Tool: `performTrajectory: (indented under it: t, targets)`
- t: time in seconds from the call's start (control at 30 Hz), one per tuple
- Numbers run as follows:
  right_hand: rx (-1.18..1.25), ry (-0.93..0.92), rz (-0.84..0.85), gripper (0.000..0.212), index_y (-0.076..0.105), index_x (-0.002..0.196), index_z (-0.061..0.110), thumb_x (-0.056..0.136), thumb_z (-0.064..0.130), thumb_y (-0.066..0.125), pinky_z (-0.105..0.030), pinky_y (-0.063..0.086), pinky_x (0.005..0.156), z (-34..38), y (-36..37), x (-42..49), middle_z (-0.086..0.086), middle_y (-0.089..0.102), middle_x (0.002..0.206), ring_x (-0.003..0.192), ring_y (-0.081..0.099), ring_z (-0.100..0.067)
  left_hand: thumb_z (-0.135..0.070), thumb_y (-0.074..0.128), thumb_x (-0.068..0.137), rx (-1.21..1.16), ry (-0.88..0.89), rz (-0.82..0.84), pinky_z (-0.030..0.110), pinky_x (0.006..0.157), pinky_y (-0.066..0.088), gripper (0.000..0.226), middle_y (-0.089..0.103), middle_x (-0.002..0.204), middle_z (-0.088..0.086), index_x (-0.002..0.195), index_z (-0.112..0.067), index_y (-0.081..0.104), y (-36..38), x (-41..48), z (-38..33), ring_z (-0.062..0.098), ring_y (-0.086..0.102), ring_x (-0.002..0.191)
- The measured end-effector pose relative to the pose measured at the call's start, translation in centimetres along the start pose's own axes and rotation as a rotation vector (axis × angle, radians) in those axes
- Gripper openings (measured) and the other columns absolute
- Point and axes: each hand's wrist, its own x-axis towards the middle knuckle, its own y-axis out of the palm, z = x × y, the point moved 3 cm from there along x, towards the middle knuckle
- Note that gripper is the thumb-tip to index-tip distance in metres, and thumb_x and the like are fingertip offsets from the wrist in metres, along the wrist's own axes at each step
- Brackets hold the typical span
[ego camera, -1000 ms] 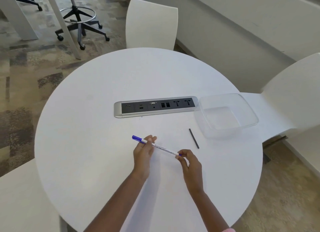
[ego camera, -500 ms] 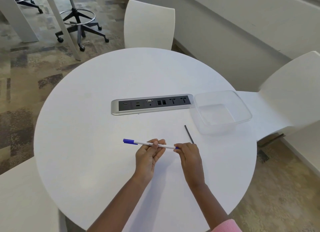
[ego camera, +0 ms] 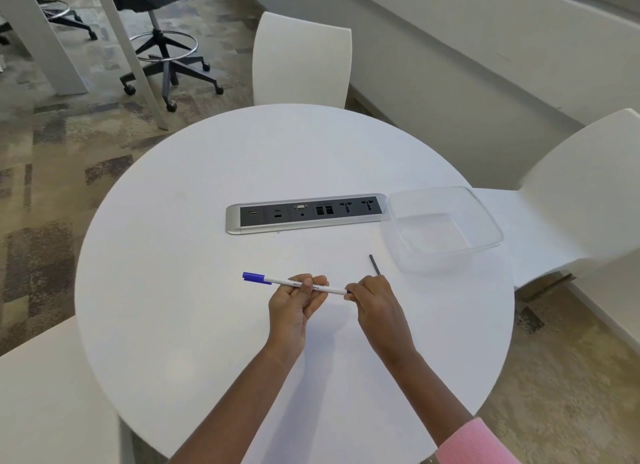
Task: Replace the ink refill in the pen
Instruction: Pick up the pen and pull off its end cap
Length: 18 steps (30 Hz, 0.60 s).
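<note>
I see the pen (ego camera: 282,281) held just above the table (ego camera: 194,242), near its front middle, lying almost level with its blue cap pointing left and its tip end to the right. My left hand (ego camera: 294,304) is under the white barrel, palm up, fingers curled round it and the thumb pressing on top. My right hand (ego camera: 375,302) pinches the tip end, so both hands grip the one pen, close together but not touching. A thin dark stick (ego camera: 374,264) lies on the table just beyond the right hand, its near end hidden behind the knuckles. Further right sits a clear plastic tub (ego camera: 485,221), with a socket panel (ego camera: 304,216) set into the table beside it. White chairs (ego camera: 301,61) stand around.
</note>
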Motion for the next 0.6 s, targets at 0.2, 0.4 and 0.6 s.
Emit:
performTrajectory:
  t: [0.2, 0.4, 0.6]
  targets:
    - [0.155, 0.162, 0.133, 0.012, 0.067, 0.081, -0.004, 0.084, -0.002, 0.056, -0.026, 0.034, 0.06, -0.8, 0.6, 0.3, -0.021, 0.06, 0.07, 0.075, 0.051, -0.031, -0.001, 0.048, 0.089, 0.129, 0.056, 0.064, 0.02, 0.06, 0.057, 0.016, 0.073, 0.062, 0.0, 0.077, -0.007, 0.056, 0.5, 0.4, -0.3, 0.012, 0.071, 0.068]
    - [0.295, 0.287, 0.322, 0.021, 0.067, 0.081, -0.001, 0.086, -0.003, 0.046, -0.027, 0.03, 0.066, -1.8, 0.7, 0.3, -0.02, 0.063, 0.079, 0.079, 0.043, -0.02, 0.0, 0.048, 0.089, 0.237, 0.071, 0.117, 0.022, 0.063, 0.058, 0.018, 0.072, 0.062, 0.0, 0.075, -0.008, 0.057, 0.5, 0.8, -0.2, 0.014, 0.07, 0.07]
    - [0.558, 0.52, 0.519, 0.028, 0.063, 0.062, 0.012, 0.082, -0.003, 0.049, -0.023, 0.034, 0.059, -2.7, 0.3, 0.9, 0.003, 0.051, 0.057, 0.061, 0.044, -0.014, 0.005, 0.047, 0.088, 0.302, 0.081, 0.199, 0.021, 0.061, 0.056, 0.024, 0.07, 0.062, -0.003, 0.071, -0.01, 0.056, 0.7, 0.9, -0.4, 0.014, 0.07, 0.073]
